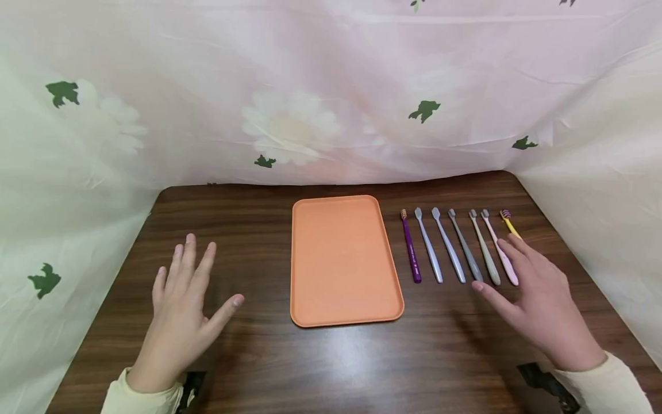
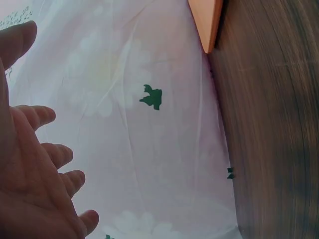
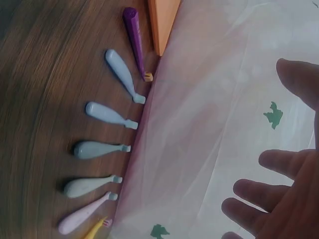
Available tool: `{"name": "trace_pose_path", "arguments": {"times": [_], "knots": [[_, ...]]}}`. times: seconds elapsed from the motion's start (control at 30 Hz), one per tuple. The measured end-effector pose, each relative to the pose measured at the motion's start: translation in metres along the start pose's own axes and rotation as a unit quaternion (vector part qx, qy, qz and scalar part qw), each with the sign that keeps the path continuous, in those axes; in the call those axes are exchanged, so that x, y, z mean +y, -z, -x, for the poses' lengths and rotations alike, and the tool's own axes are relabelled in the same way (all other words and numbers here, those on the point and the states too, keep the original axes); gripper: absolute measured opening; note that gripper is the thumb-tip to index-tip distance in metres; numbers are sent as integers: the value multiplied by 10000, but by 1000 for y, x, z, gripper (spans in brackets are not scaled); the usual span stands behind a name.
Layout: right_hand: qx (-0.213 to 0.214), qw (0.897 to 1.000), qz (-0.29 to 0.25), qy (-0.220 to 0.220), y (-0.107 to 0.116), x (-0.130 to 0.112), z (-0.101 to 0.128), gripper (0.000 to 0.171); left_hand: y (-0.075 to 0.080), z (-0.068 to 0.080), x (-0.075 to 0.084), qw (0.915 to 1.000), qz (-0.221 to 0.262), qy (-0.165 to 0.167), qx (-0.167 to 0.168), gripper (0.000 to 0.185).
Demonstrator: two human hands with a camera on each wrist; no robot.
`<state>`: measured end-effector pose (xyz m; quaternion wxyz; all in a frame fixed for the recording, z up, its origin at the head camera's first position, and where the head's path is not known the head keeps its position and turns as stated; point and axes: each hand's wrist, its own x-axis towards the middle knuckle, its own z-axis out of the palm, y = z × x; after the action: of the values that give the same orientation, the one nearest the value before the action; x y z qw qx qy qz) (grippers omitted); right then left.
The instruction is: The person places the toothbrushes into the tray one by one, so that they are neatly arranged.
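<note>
Dark wood table [image 1: 258, 356], floral curtain [image 1: 310, 86] behind, orange tray [image 1: 341, 259], both hands spread, holding nothing

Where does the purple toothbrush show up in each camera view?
Head: purple toothbrush lies leftmost in the row, just right of the orange tray.
Left wrist: not in it; only the tray's corner shows at the top.
Right wrist: topmost brush, beside the tray's edge.
Shared landmark: the orange tray.

Left hand [image 2: 30, 169] spread, empty — floral curtain [image 2: 139, 124] beyond.
</note>
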<state>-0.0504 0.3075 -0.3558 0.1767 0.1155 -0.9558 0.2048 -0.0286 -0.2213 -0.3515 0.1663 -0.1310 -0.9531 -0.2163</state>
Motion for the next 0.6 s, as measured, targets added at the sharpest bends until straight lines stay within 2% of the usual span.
{"name": "trace_pose_path", "arguments": {"times": [0.4,0.6], "knots": [[-179,9977,-638,-142,-6,-5,-3,85,-6,-5,4,9989,424,155,89,93],[-467,9948,-717,-546,-7,-14,-2,86,-10,-5,6,9987,483,174,48,94]]}}
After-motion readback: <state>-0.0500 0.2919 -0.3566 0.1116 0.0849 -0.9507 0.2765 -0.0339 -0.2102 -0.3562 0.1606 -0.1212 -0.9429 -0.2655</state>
